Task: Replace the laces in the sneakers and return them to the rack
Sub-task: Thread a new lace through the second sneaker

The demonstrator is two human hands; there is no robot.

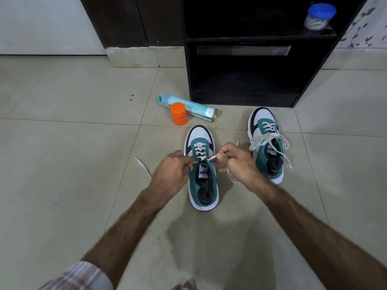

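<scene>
1. While the near sneaker stands on the tiled floor with its toe toward the rack, its white lace is being threaded: the lower eyelets are crossed, and the upper ones appear to be not yet filled.
2. One strand of that lace is pinched by the left hand at the left side of the tongue, and the other strand is pinched by the right hand at the right side; the two hands are held apart, one on each side of the shoe.
3. The loose ends are seen trailing on the floor, one to the left of the left hand, one behind the right.
4. The step in hand is judged to be lacing of the second shoe, since the far sneaker, just to the right, is already laced, its ends lying loose and untied.
5. The next move is judged to call for each tip to be fed through the next eyelet and drawn even.
6. By count: two sneakers, two laces, one rack, one spray can lying on its side, one orange cap touching it, and one blue-lidded jar on a rack shelf.
</scene>
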